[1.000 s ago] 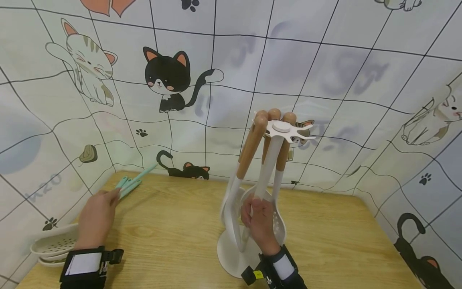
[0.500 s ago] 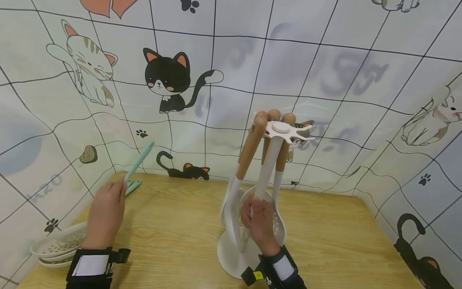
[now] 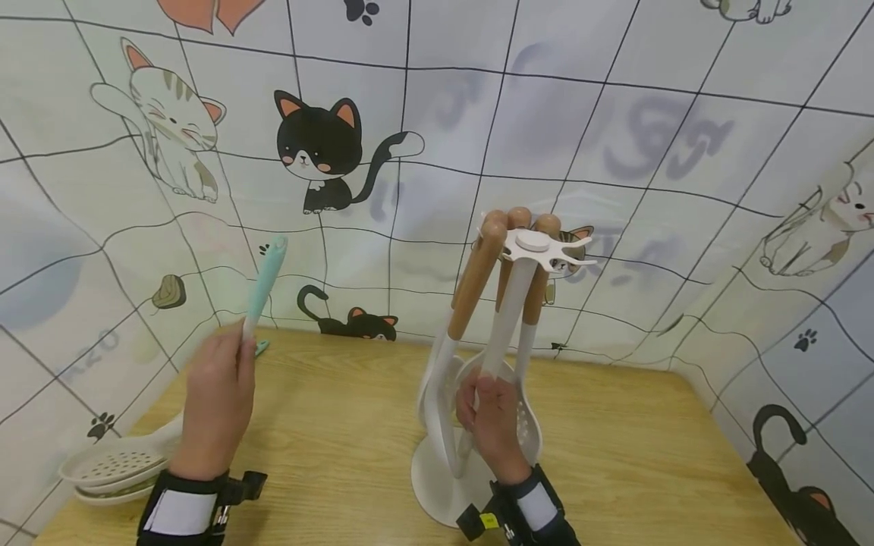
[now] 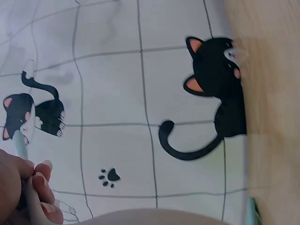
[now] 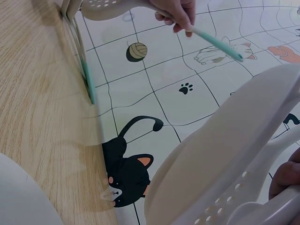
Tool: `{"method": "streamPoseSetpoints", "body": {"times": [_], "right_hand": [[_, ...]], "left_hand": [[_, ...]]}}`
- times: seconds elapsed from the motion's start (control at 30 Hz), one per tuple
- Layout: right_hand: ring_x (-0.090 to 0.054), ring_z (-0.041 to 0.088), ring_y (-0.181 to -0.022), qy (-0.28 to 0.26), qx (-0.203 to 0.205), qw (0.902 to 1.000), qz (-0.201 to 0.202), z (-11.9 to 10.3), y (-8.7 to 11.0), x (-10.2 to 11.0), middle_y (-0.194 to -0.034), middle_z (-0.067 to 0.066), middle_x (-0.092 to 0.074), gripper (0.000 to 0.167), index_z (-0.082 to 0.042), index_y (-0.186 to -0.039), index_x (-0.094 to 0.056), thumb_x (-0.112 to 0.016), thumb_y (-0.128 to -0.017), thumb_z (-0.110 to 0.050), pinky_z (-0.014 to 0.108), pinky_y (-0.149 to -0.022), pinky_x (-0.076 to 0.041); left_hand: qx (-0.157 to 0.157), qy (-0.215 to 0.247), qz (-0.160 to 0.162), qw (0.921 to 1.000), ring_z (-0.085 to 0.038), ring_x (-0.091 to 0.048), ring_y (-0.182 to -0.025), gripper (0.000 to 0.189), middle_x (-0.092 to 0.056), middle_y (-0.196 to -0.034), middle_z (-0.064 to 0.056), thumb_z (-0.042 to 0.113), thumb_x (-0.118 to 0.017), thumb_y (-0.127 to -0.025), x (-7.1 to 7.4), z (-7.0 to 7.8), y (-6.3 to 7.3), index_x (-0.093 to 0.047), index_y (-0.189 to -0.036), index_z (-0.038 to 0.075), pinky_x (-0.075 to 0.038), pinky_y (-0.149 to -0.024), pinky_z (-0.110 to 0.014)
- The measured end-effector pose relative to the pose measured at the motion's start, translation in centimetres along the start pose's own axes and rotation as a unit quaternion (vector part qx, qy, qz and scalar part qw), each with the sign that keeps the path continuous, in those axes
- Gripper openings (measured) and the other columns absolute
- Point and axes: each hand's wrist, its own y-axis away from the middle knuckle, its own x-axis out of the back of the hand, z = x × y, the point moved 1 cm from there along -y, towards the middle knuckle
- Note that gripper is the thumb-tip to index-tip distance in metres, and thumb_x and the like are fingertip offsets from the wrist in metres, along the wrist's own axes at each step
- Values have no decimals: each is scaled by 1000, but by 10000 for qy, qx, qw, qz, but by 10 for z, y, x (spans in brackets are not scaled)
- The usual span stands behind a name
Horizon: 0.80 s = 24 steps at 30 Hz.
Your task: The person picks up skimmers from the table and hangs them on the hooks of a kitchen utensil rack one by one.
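A slotted spoon with a white perforated head and mint-green handle (image 3: 266, 277) is held in my left hand (image 3: 218, 402), gripped near where white meets green. Its handle tilts upward, and its perforated head (image 5: 101, 5) shows in the right wrist view. On the right, my right hand (image 3: 495, 417) grips the white post (image 3: 510, 318) of a utensil stand low down. Several white utensils with wooden handles (image 3: 476, 284) hang from the stand's top hooks (image 3: 536, 244). A white utensil head (image 5: 225, 140) fills much of the right wrist view.
At the left, more white utensil heads (image 3: 116, 499) lie stacked on the wooden table (image 3: 328, 440); a mint handle (image 5: 89, 82) beside them lies partly hidden behind my left hand. The stand's round base (image 3: 437, 493) sits on the table. A cat-print cloth (image 3: 437, 152) covers the walls.
My left hand has lifted the slotted spoon's handle off the other mint handles, moving right and tilting it more upright. My right hand and the stand have stayed put.
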Motion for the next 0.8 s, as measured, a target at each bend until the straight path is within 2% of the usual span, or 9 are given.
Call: {"method": "streamPoseSetpoints", "body": {"times": [0.13, 0.3, 0.4, 0.5, 0.63, 0.8], "right_hand": [[-32, 19, -41, -44, -5, 10000, 10, -1, 1, 0, -52, 7, -34, 54, -1, -73, -41, -36, -111, -39, 26, -35, -30], [-32, 20, -41, -64, -35, 10000, -9, -1, 0, 0, -52, 8, -34, 54, -1, -73, -41, -36, -111, -39, 27, -35, -29], [-33, 20, -42, 16, -84, 10000, -8, -1, 0, 1, -52, 8, -34, 55, -1, -73, -41, -35, -111, -40, 27, -35, -30], [-33, 20, -42, 82, -122, 9999, -4, -1, 1, 1, -52, 8, -34, 55, -1, -73, -41, -34, -111, -41, 26, -36, -31], [-33, 20, -42, 124, -116, 9999, -5, -1, 1, 1, -52, 8, -35, 56, -1, -73, -41, -34, -110, -43, 26, -35, -31], [-33, 19, -41, 89, -44, 9999, -36, 0, 1, 1, -52, 8, -34, 56, -1, -73, -41, -35, -110, -42, 26, -35, -30]], "left_hand": [[-79, 224, -96, 9997, -24, -50, -69, 27, -62, -86, -20, -5, -60, -97, 1, 15, -1, -62, -123, -12, -33, -61, -17], [-291, 324, -123, 9990, -29, -63, -76, 45, -70, -92, -19, -7, -61, -96, 3, 29, -1, -54, -140, -7, -42, -65, -24], [-365, 364, -144, 9986, -27, -65, -76, 53, -72, -94, -18, -7, -63, -95, 3, 35, 0, -49, -146, -2, -43, -65, -20], [-297, 533, -229, 9979, -17, -56, -68, 56, -74, -95, -15, -7, -63, -95, 3, 41, 1, -48, -148, 3, -37, -60, -13], [-185, 909, -354, 9951, -4, -45, -63, 57, -76, -95, -11, -6, -62, -96, 4, 51, 1, -48, -150, 9, -34, -53, -11], [-179, 1540, -641, 9858, 3, -46, -61, 53, -77, -93, -7, -7, -62, -95, 7, 71, 3, -54, -146, 9, -36, -48, -12]]}}
